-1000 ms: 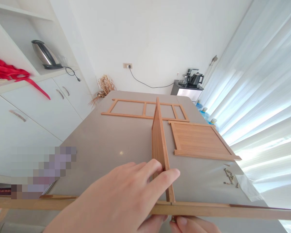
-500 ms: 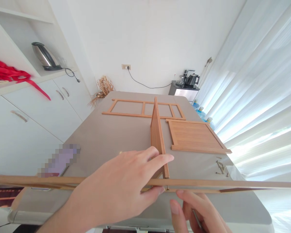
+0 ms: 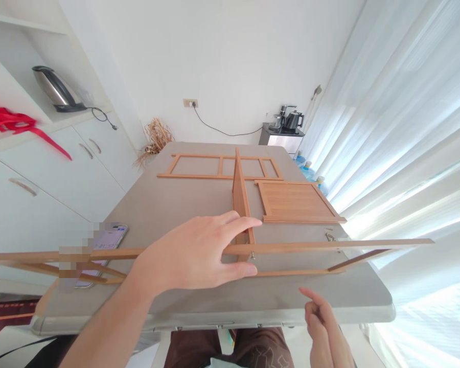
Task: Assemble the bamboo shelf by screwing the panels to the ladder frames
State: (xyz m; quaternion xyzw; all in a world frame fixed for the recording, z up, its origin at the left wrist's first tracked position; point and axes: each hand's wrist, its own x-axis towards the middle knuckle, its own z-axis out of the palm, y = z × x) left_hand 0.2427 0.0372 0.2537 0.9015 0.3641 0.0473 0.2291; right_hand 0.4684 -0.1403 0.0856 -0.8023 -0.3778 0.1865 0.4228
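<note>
My left hand (image 3: 199,250) spans the joint where an upright wooden panel (image 3: 240,194) meets a long wooden frame (image 3: 291,247) standing along the near side of the table. Its thumb is below the frame's upper rail and its fingers reach over the rail to the panel. Just right of the thumb, a screw (image 3: 253,255) sticks out of the rail. Apart from the frame, at lower right, is my right hand (image 3: 324,327), index finger stretched out and the other fingers curled in. Whatever those curled fingers may hold is hidden.
On the grey table (image 3: 176,204) lie an open wooden frame (image 3: 199,177), a framed wooden panel (image 3: 299,200) and loose screws (image 3: 329,236). A phone (image 3: 111,237) lies at left, partly behind the long frame. White cabinets (image 3: 49,179) stand left, curtains (image 3: 387,128) right.
My right hand has drawn back from the screw, down and to the right. A slim metal rod seen in it before is now hidden. The long frame has tilted, showing more of its lower rail.
</note>
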